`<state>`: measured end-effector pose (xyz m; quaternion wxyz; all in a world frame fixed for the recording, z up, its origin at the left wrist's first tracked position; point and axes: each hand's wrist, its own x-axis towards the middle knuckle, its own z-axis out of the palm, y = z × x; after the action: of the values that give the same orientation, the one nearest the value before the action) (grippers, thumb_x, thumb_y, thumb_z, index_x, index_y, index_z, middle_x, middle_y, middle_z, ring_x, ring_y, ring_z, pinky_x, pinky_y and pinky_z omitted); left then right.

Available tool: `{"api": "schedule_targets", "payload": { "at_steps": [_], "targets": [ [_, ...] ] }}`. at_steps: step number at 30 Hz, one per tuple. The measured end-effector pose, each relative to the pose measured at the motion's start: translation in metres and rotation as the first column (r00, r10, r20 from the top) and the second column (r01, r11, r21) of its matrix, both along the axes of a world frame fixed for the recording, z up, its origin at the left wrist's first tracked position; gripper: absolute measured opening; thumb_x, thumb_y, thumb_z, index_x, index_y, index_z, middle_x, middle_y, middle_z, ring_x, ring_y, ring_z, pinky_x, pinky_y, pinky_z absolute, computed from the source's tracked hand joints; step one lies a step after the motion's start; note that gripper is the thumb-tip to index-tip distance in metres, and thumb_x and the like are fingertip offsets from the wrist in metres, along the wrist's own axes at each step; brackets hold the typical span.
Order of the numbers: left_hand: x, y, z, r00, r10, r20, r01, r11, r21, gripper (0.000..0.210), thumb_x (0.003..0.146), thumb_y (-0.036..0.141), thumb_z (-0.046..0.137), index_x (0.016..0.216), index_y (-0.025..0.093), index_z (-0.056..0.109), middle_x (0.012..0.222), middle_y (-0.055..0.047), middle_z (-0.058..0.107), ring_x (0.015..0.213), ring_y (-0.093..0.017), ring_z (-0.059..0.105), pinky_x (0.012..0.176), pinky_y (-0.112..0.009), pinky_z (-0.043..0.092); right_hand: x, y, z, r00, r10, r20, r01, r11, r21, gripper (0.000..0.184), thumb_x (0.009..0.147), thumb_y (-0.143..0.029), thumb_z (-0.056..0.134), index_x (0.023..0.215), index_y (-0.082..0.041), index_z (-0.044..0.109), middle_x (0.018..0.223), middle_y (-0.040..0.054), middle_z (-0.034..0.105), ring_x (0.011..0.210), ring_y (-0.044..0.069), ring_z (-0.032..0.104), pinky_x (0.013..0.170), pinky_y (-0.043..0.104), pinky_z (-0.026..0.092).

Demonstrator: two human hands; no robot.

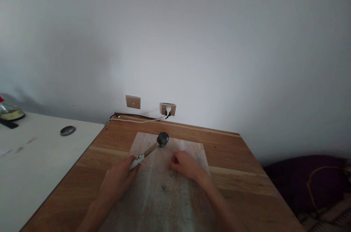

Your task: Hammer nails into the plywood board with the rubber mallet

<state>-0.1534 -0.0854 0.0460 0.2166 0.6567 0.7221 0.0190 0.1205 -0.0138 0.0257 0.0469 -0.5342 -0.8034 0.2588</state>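
Indoors, worn board [148,191] on wooden table [233,186] by pale wall [219,60], left hand [117,178] tight round mallet [150,149], right hand [185,164] half-curled, contents unclear

Wooden table [241,184], plank-grained, brown with paler streaks, back edge near wall. Whitish, worn board [153,206] lying flat on it, long side running away from viewer. On board, small shiny piece [164,189], too small to identify. White cable [131,121] along table's back left edge. White table [52,166] adjoining on left: dark grey ring [67,130], clear bottle [12,113] farther left, black object [9,124] just beside bottle.
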Motion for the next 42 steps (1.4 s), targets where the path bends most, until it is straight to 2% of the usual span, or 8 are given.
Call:
{"api": "schedule_targets", "payload": {
  "at_steps": [5, 12, 16, 20, 29, 33, 39, 42],
  "targets": [
    [-0.003, -0.001, 0.0, 0.999, 0.034, 0.033, -0.034, 0.999, 0.027, 0.034, 0.102, 0.043, 0.041, 0.122, 0.026, 0.064, 0.108, -0.01, 0.077, 0.107, -0.03, 0.072, 0.081, -0.034, 0.047, -0.015, -0.007, -0.009, 0.999, 0.026, 0.041, -0.028, 0.999, 0.043, 0.012, 0.083, -0.017, 0.062, 0.085, -0.014, 0.074, 0.087, 0.0107, 0.077, 0.08, 0.022, 0.069, 0.067, 0.028, 0.043],
    [-0.013, -0.005, -0.007, 0.986, 0.128, 0.105, -0.132, 0.991, 0.028, 0.04, 0.101, 0.047, 0.042, 0.127, 0.026, 0.063, 0.113, -0.009, 0.077, 0.107, -0.03, 0.072, 0.082, -0.033, 0.047, -0.021, 0.029, -0.016, 0.926, -0.097, -0.364, 0.124, 0.991, 0.052, 0.019, 0.086, -0.011, 0.06, 0.098, -0.015, 0.074, 0.084, 0.0063, 0.077, 0.076, 0.018, 0.069, 0.071, 0.026, 0.049],
    [-0.018, -0.008, -0.011, 0.98, 0.15, 0.134, -0.157, 0.987, 0.045, 0.04, 0.1, 0.047, 0.042, 0.127, 0.027, 0.064, 0.115, -0.008, 0.077, 0.11, -0.029, 0.071, 0.083, -0.032, 0.048, -0.025, 0.044, -0.021, 0.873, -0.11, -0.474, 0.154, 0.987, 0.054, 0.028, 0.087, -0.01, 0.059, 0.109, -0.016, 0.076, 0.093, 0.0083, 0.079, 0.084, 0.02, 0.072, 0.081, 0.031, 0.055],
    [-0.022, -0.009, -0.015, 0.979, 0.146, 0.143, -0.152, 0.988, 0.032, 0.038, 0.1, 0.046, 0.043, 0.123, 0.028, 0.067, 0.112, -0.008, 0.077, 0.108, -0.028, 0.071, 0.081, -0.031, 0.047, -0.027, 0.046, -0.028, 0.89, -0.023, -0.456, 0.099, 0.985, 0.143, 0.028, 0.086, -0.006, 0.059, 0.102, -0.017, 0.079, 0.103, 0.0091, 0.08, 0.095, 0.023, 0.073, 0.091, 0.034, 0.054],
    [-0.017, -0.01, -0.011, 0.973, 0.132, 0.188, -0.137, 0.99, 0.017, 0.034, 0.1, 0.044, 0.045, 0.12, 0.028, 0.067, 0.112, -0.006, 0.077, 0.108, -0.027, 0.071, 0.082, -0.03, 0.047, -0.029, 0.036, -0.033, 0.955, 0.063, -0.291, 0.029, 0.953, 0.3, 0.019, 0.094, -0.008, 0.061, 0.098, -0.017, 0.077, 0.102, 0.009, 0.077, 0.099, 0.021, 0.069, 0.092, 0.03, 0.051],
    [-0.012, -0.008, -0.013, 0.975, 0.115, 0.191, -0.122, 0.992, 0.024, 0.033, 0.1, 0.043, 0.046, 0.12, 0.028, 0.067, 0.114, -0.006, 0.077, 0.108, -0.027, 0.071, 0.082, -0.031, 0.047, -0.029, 0.039, -0.036, 0.96, 0.04, -0.276, 0.047, 0.952, 0.301, 0.019, 0.092, -0.008, 0.063, 0.105, -0.015, 0.076, 0.104, 0.0109, 0.076, 0.1, 0.022, 0.068, 0.091, 0.03, 0.05],
    [-0.003, -0.005, -0.009, 0.985, 0.069, 0.161, -0.071, 0.997, 0.008, 0.034, 0.101, 0.044, 0.044, 0.121, 0.027, 0.065, 0.115, -0.007, 0.077, 0.11, -0.028, 0.071, 0.083, -0.032, 0.046, -0.028, 0.043, -0.041, 0.949, -0.037, -0.312, 0.12, 0.961, 0.249, 0.007, 0.087, -0.012, 0.072, 0.092, -0.017, 0.075, 0.097, 0.009, 0.073, 0.098, 0.023, 0.067, 0.089, 0.032, 0.05],
    [0.002, -0.004, -0.008, 0.985, 0.054, 0.166, -0.057, 0.998, 0.015, 0.034, 0.101, 0.044, 0.043, 0.121, 0.026, 0.065, 0.112, -0.008, 0.077, 0.108, -0.028, 0.071, 0.083, -0.031, 0.046, -0.022, 0.041, -0.04, 0.92, -0.073, -0.384, 0.168, 0.961, 0.219, 0.021, 0.082, -0.018, 0.079, 0.103, -0.017, 0.075, 0.11, 0.011, 0.072, 0.106, 0.025, 0.065, 0.094, 0.035, 0.05]
  ]
}}
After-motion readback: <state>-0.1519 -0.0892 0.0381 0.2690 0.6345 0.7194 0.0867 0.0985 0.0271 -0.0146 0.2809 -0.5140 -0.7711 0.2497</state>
